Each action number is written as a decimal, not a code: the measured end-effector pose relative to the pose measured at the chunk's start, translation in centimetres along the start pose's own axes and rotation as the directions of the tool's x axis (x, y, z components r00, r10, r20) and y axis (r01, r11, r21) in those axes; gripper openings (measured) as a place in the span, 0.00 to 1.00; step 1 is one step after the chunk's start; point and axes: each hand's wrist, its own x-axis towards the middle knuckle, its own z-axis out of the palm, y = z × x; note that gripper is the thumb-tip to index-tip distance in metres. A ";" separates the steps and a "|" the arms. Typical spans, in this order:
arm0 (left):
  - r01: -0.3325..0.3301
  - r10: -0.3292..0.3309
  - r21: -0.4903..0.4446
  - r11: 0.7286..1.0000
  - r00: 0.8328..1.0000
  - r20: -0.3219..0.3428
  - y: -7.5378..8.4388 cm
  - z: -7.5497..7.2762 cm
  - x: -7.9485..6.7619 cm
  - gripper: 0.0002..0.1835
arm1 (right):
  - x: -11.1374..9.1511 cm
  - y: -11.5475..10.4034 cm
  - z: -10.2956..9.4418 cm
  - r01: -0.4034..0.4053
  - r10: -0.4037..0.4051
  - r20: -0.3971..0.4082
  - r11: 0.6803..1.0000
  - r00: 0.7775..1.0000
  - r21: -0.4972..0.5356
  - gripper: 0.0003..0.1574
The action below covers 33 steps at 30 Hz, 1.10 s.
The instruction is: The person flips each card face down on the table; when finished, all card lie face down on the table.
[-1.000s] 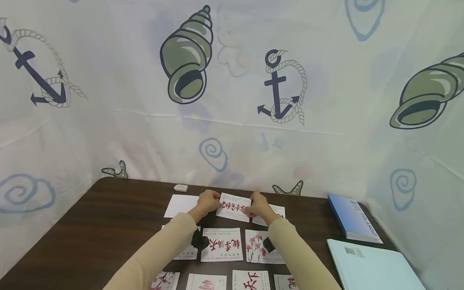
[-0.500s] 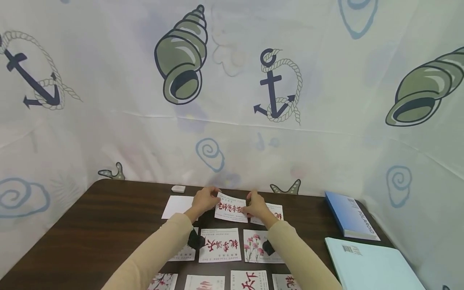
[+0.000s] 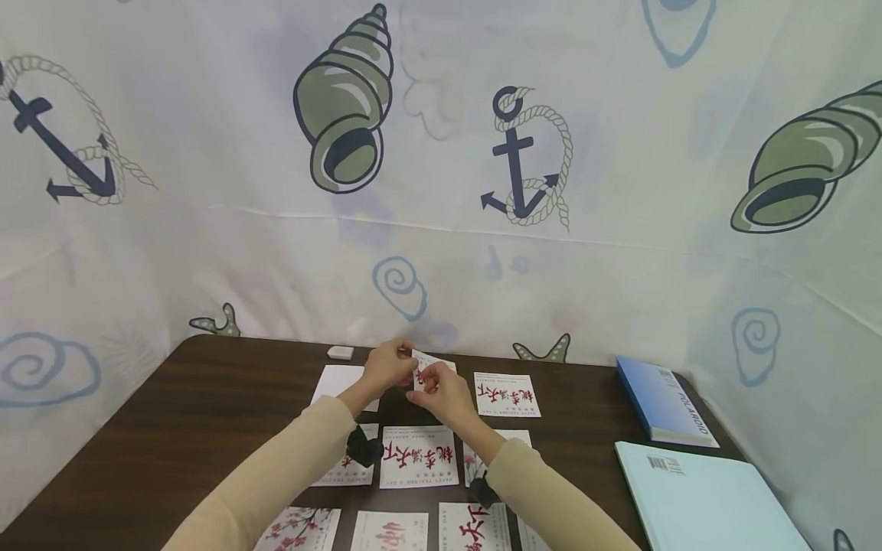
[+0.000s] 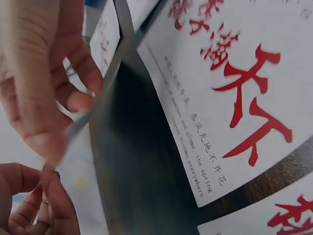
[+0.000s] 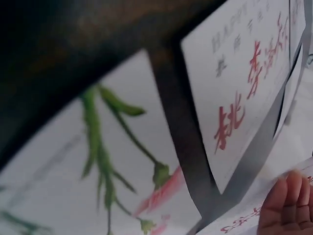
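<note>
My left hand [image 3: 387, 369] is pinching a tilted card [image 3: 426, 360] — my right hand [image 3: 445, 394] is pinching it too, over the table [image 3: 172, 428].

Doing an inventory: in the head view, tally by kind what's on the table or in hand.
Held white rectangular paper card: 1
Lying white rectangular paper cards, some partly hidden: 9
Blue rectangular POLAROID-marked item: 1
Pale blue rectangular item: 1
Small white block: 1
Total: 13

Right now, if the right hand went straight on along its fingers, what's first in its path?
The held card, which the right hand seems to touch; just beyond that, likely the left hand. Depth is hard to judge in the head view.
</note>
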 end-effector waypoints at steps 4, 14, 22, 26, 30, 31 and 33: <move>0.010 0.010 -0.220 0.976 0.996 0.089 -0.1 -0.2 -0.3 0.16 | -0.5 -0.3 -0.7 0.043 -0.042 -0.060 0.999 0.997 0.025 0.12; 0.078 -0.053 -0.191 0.978 0.990 0.133 -2.4 0.2 -0.9 0.26 | -1.0 -0.4 -2.1 -0.041 0.131 -0.160 0.879 0.978 0.474 0.18; 0.026 -0.018 0.122 0.992 0.997 -0.069 -2.9 0.2 -1.4 0.23 | -1.2 1.7 -2.3 -0.239 0.325 -0.100 0.841 0.940 0.486 0.21; -0.013 0.029 0.223 0.975 0.997 -0.068 -3.5 0.3 -1.5 0.19 | -1.3 2.8 -1.8 -0.318 0.376 -0.056 0.846 0.925 0.428 0.21; -0.074 0.096 0.297 0.952 0.994 -0.059 -4.0 0.8 -1.4 0.12 | -1.4 3.4 -1.5 -0.374 0.408 -0.034 0.864 0.912 0.337 0.20; -0.079 0.102 0.310 0.947 0.993 -0.057 -4.0 1.0 -1.4 0.11 | -1.4 3.4 -1.5 -0.384 0.413 -0.032 0.871 0.910 0.307 0.20; -0.088 0.112 0.347 0.934 0.992 -0.051 -3.9 1.2 -1.3 0.12 | -1.4 3.5 -1.4 -0.401 0.419 -0.032 0.885 0.907 0.236 0.19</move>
